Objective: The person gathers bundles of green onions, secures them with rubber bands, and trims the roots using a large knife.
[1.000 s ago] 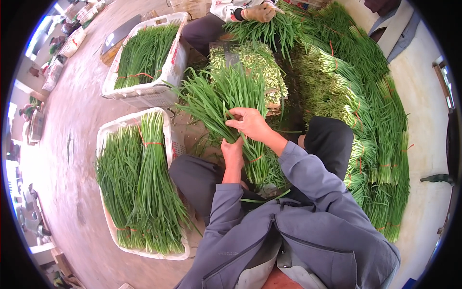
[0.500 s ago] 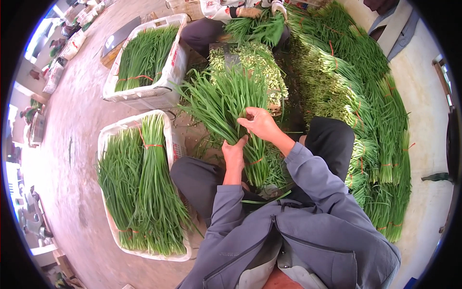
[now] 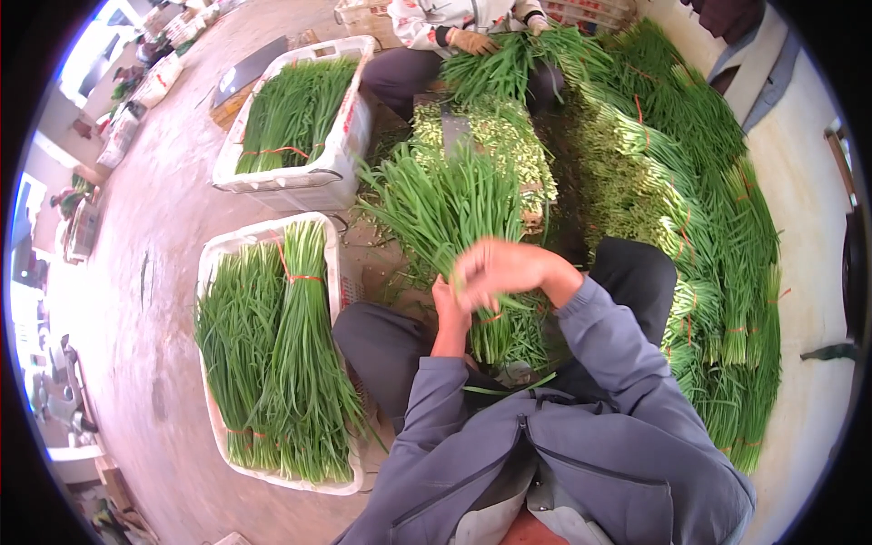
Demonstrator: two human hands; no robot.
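Observation:
A bunch of garlic chives (image 3: 445,195) stands tilted between my knees, its leafy tops fanning out away from me. My left hand (image 3: 451,309) is closed round the near side of the bunch. In front of the bunch, just right of the left hand, is my right hand (image 3: 513,271); motion smears its fingers, and whether they hold anything does not show. An orange band (image 3: 491,318) circles the lower part of the bunch, below the right hand. Loose green leaves (image 3: 522,341) lie beside the lower stems.
Two white crates (image 3: 209,372) (image 3: 365,118) of tied chives stand to my left. Opposite sits a co-worker, whose gloved hand (image 3: 472,42) is on more chives. Between us is a board (image 3: 454,127) strewn with pale trimmings. Banded bundles (image 3: 727,263) are piled along the right wall.
My right hand has swung down and closer to the left hand, and is now blurred. The left hand keeps its grip on the bunch. The whole view has shifted slightly.

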